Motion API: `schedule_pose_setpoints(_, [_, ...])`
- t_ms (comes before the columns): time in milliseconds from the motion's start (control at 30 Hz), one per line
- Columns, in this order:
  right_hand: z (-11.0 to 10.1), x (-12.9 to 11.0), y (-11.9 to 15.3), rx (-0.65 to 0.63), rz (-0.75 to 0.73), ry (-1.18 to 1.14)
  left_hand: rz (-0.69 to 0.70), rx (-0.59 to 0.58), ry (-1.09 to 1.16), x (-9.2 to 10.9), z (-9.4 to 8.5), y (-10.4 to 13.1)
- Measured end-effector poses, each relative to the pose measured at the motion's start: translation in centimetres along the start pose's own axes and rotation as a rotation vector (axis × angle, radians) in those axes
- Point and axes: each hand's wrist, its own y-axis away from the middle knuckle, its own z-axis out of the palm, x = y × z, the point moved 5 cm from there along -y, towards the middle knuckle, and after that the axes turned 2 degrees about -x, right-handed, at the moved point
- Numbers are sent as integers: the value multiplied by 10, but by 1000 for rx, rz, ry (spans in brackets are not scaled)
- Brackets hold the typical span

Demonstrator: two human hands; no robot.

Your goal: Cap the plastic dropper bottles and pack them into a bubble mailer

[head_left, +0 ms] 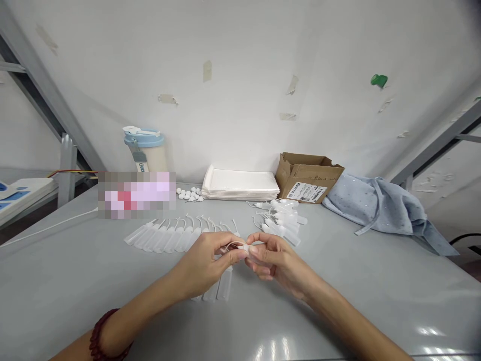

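My left hand and my right hand meet over the middle of the grey table. Between their fingertips is a small translucent plastic tube with a white cap and a thin, curved white tail. My left thumb and fingers pinch it at the cap end; the fingers of my right hand close around its body, which is largely hidden. Similar tubes lie in a slanted row beyond my left hand. Several more tubes lie partly under that hand. A loose pile of tubes lies beyond my right hand.
Small white pieces sit beside a stack of white sheets or envelopes. An open cardboard box and a bluish cloth are at back right. A blue-lidded cup stands behind a blurred-out pinkish item.
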Motion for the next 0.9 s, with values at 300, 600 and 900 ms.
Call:
schedule_pose_setpoints(300, [-1, -1, 1, -28, 48, -17, 83, -3, -66, 0, 0, 1])
schedule_pose_setpoints(600, [0, -4, 0, 24, -131, 108, -128, 3, 202, -2, -2, 0])
schedule_pose_setpoints(900, [3, -4, 1, 61, -163, 203, -167, -62, 165, -7, 5, 3])
